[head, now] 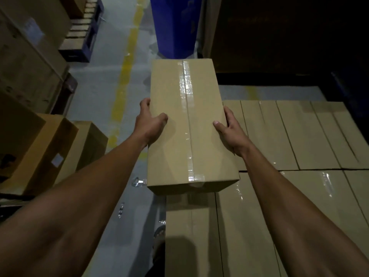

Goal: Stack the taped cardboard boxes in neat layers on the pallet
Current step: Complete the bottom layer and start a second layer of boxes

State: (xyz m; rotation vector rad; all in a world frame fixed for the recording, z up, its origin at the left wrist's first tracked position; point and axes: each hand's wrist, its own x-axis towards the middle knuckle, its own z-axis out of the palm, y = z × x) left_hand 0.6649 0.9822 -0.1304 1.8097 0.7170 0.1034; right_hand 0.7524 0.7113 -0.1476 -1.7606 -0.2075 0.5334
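A long taped cardboard box (179, 136) hangs in the air between my hands, its clear tape seam running lengthwise down the top. My left hand (150, 122) grips its left side, thumb on top and fingers round the edge. My right hand (229, 128) grips the right side the same way. The box hovers over the left edge of a layer of stacked boxes (299, 140) that fills the right and lower part of the view. The pallet under them is hidden.
Open brown cartons (50, 148) stand at the left. A tall carton stack (26, 56) rises at the upper left beside a blue pallet (83, 37). A blue column (173, 27) stands ahead. A yellow floor line (125, 76) runs along the grey aisle.
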